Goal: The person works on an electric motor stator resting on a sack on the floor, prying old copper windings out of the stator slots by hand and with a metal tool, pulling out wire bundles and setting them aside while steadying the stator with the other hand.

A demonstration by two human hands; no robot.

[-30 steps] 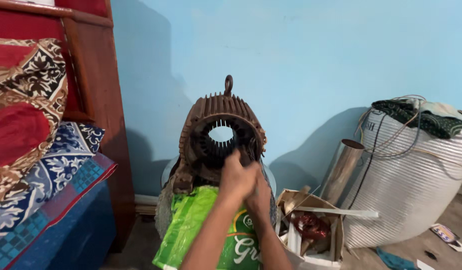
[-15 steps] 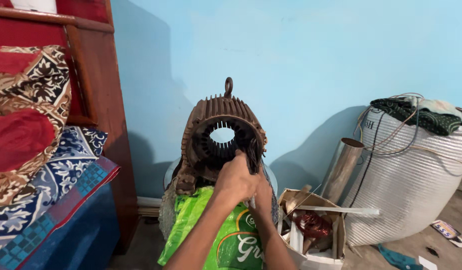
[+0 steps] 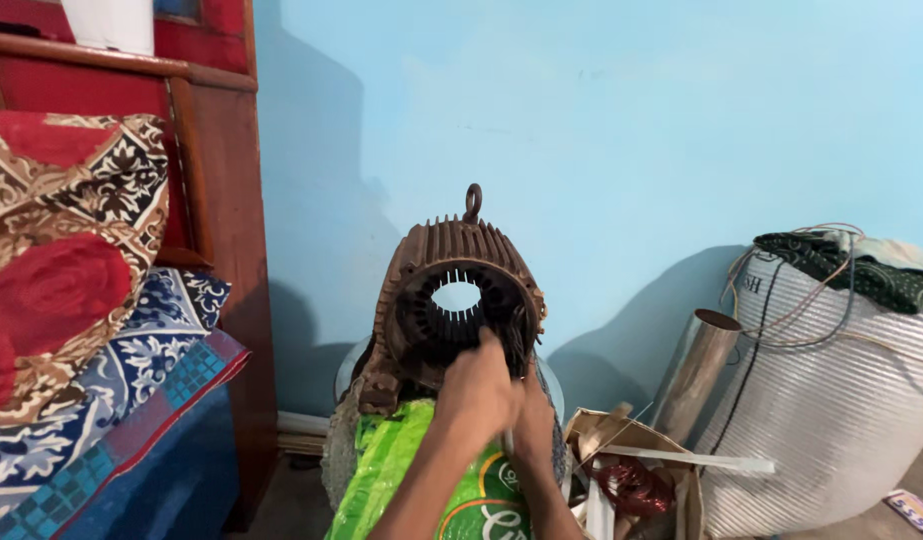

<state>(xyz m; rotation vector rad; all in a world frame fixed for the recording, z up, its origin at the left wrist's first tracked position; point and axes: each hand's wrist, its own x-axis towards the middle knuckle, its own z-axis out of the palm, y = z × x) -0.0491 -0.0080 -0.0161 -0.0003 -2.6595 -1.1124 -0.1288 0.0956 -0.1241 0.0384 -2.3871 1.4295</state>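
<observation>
A rusty brown finned motor housing with a lifting eye on top stands on a green sack, its round bore with slotted core facing me. My left hand is at the lower front rim of the bore, fingers curled against the slots. My right hand sits just beside it, lower right of the bore, fingers bunched. Whether either hand pinches anything is hidden by the hands themselves.
A wooden bed frame with folded patterned blankets fills the left. A metal tube, a cardboard box of scraps and a large white woven sack with wires stand at the right against the blue wall.
The view has drifted so the motor housing sits lower in frame. Both hands stay at the lower rim of the bore, shifting slightly.
</observation>
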